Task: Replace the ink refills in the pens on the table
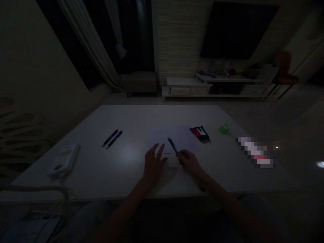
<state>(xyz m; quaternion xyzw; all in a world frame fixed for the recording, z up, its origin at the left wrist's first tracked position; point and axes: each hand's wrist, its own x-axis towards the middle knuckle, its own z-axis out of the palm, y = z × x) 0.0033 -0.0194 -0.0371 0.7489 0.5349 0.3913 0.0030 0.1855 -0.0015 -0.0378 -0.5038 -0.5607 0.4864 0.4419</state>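
My right hand (189,162) grips a green pen (172,145), whose far end points up and away over a sheet of white paper (176,138). My left hand (154,161) rests palm down on the white table (83,175) with its fingers spread, touching the near edge of the sheet and holding nothing. A bundle of several pens (199,134) lies just past the sheet's right corner. Two dark pens (111,139) lie side by side to the left. The room is dim, so fine detail is hard to see.
A small green block (224,129) sits near the table's far right corner, and a pixelated object (254,152) lies at the right edge. A white power strip (64,161) with cables sits at the left edge. A low white cabinet (215,86) stands beyond the table.
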